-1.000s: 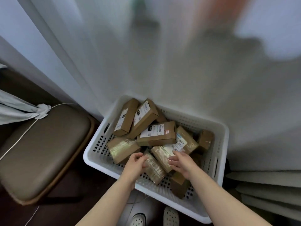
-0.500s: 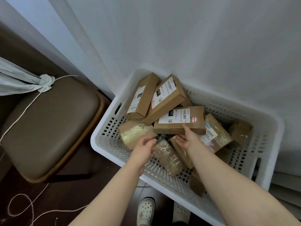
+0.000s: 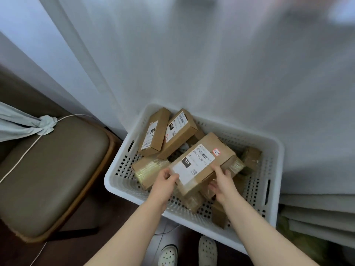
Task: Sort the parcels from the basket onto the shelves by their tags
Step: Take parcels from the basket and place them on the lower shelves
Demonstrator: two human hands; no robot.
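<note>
Both hands are on one brown cardboard parcel [image 3: 201, 160] over the middle of the white perforated basket [image 3: 123, 191]. The left hand [image 3: 164, 182] has its grip clamped on the parcel's near left corner, fingers curled over the edge of the white shipping label [image 3: 192, 164]. The right hand [image 3: 223, 184] has its grip clamped on the near right side, thumb on top and fingers underneath. The parcel is tilted, with its far end higher. Its label reads "010", and a small red-bordered tag [image 3: 217, 151] with handwriting too small to read sits near the far corner. I cannot tell whether it touches the parcels beneath it.

Two more labelled boxes [image 3: 153, 131] [image 3: 179, 133] lean side by side against the basket's far left wall. A tape-wrapped parcel [image 3: 148, 169] lies just left of the held one, and a small taped box [image 3: 250, 158] sits by the right wall. More parcels lie underneath the hands.

The basket stands on a dark floor against a white curtain [image 3: 192, 64]. To its left is a chair with an olive cushion [image 3: 51, 175], with a knotted cloth [image 3: 46, 124] and a cord [image 3: 28, 150] on it. Two white perforated shoes [image 3: 168, 254] [image 3: 207, 250] show below.
</note>
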